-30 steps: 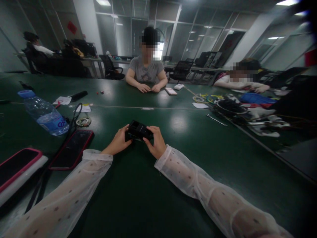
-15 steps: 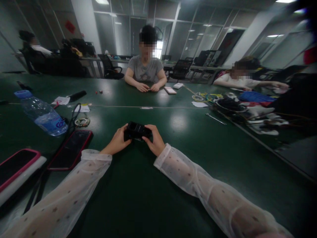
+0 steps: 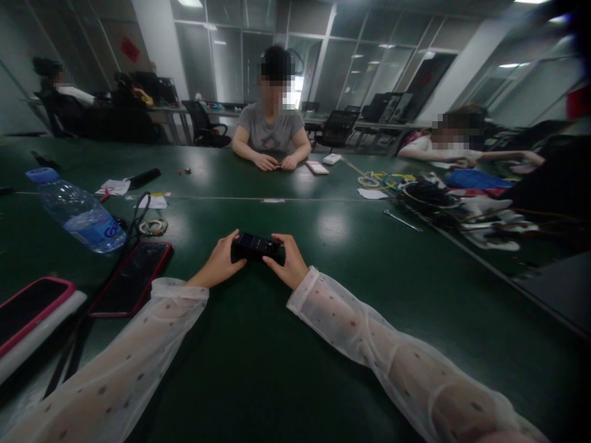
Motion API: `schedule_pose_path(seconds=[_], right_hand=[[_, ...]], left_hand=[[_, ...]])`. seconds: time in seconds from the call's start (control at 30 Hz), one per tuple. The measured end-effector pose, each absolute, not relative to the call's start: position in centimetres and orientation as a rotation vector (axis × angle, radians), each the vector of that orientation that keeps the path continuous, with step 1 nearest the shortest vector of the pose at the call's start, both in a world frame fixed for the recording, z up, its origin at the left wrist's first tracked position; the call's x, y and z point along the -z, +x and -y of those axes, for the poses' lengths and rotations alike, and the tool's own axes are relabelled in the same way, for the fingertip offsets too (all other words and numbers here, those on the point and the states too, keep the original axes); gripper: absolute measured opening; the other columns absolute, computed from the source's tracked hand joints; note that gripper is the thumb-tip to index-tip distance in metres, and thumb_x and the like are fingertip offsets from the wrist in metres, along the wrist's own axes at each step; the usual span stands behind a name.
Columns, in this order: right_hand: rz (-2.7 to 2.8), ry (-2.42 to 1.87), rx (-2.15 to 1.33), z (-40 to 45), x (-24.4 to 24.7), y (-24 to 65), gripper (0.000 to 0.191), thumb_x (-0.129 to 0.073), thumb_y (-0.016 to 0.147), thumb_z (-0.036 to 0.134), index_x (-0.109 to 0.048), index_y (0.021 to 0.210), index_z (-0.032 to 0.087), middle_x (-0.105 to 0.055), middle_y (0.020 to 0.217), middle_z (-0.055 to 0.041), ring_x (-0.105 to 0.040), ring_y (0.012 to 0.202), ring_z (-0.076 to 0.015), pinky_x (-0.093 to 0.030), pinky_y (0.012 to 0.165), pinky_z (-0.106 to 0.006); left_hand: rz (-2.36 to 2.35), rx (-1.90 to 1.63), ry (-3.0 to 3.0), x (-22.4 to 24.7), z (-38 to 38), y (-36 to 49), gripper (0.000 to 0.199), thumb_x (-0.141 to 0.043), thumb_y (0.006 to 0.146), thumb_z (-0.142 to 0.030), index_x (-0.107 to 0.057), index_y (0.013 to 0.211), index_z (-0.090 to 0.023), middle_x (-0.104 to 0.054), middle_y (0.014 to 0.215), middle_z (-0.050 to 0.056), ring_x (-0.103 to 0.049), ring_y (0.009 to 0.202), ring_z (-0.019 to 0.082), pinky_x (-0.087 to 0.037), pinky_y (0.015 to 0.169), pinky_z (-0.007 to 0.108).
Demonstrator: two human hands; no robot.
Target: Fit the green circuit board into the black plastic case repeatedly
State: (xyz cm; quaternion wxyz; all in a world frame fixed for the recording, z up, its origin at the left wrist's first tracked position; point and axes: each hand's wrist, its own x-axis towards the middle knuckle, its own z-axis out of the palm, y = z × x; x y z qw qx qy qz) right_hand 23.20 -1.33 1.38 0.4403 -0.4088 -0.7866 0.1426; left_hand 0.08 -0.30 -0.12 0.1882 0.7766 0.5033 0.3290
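A small black device [image 3: 257, 246] with a little screen and buttons is held between both hands above the green table [image 3: 351, 271]. My left hand [image 3: 222, 259] grips its left end, thumb at the near edge. Its right end is in my right hand [image 3: 290, 261], with the thumb along the near edge. The fingers behind the device are partly hidden. Left of my left hand lies a phone in a red case [image 3: 132, 280], with a black strap [image 3: 133, 237] beside it.
A water bottle [image 3: 78, 212] leans at the left, near another phone [image 3: 34, 307]. Coiled bracelets [image 3: 153, 227] lie behind the red phone. A wrench [image 3: 402, 220] and a heap of cables [image 3: 434, 197] are at the right. A person [image 3: 272, 123] sits opposite.
The black device has tilted slightly between my hands, so its screen and buttons show differently. My right thumb has shifted a little left. At the right, another person's arms have moved.
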Motion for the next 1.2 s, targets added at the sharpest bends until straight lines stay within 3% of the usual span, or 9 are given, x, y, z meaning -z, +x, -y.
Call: schedule_pose_path(seconds=[0.2,0.53,0.83,1.2], right_hand=[[1.938,-1.095,-0.475,1.0,-0.8,23.3,0.064,-0.074,0.071,0.028,-0.040,0.125,0.022,-0.053,0.117,-0.0111,-0.056,0.111,-0.0272,-0.046,0.094,-0.050],[1.877,-1.137,-0.533,1.1,-1.1,23.1,0.052,-0.071,0.072,0.025,-0.046,0.118,0.022,-0.061,0.108,-0.0076,-0.061,0.100,-0.0236,-0.049,0.090,-0.045],[1.621,-1.080,-0.257,1.9,-1.8,23.9,0.053,-0.062,0.081,0.033,-0.039,0.127,0.021,-0.052,0.121,-0.0126,-0.055,0.110,-0.0260,-0.048,0.094,-0.046],[1.556,-1.285,-0.296,0.8,-0.5,26.8,0.051,-0.065,0.075,0.031,-0.043,0.118,0.016,-0.057,0.107,-0.0140,-0.060,0.096,-0.0274,-0.049,0.087,-0.049]], left_hand=[[-1.404,-0.920,2.166,-0.2,0.5,0.1,0.081,-0.065,0.076,-0.033,-0.024,0.144,-0.018,-0.042,0.136,0.018,-0.040,0.128,0.033,-0.032,0.105,0.055],[-1.382,-0.942,2.212,-0.1,0.3,0.2,0.080,-0.065,0.075,-0.030,-0.024,0.143,-0.017,-0.043,0.136,0.018,-0.041,0.127,0.032,-0.034,0.104,0.054],[-1.376,-0.912,2.218,-0.1,0.2,0.1,0.078,-0.064,0.079,-0.033,-0.023,0.144,-0.017,-0.053,0.127,0.015,-0.044,0.124,0.031,-0.035,0.101,0.053],[-1.405,-0.860,2.135,-0.5,0.6,0.0,0.078,-0.063,0.080,-0.042,-0.024,0.144,-0.020,-0.047,0.132,0.017,-0.046,0.123,0.031,-0.038,0.100,0.052]])
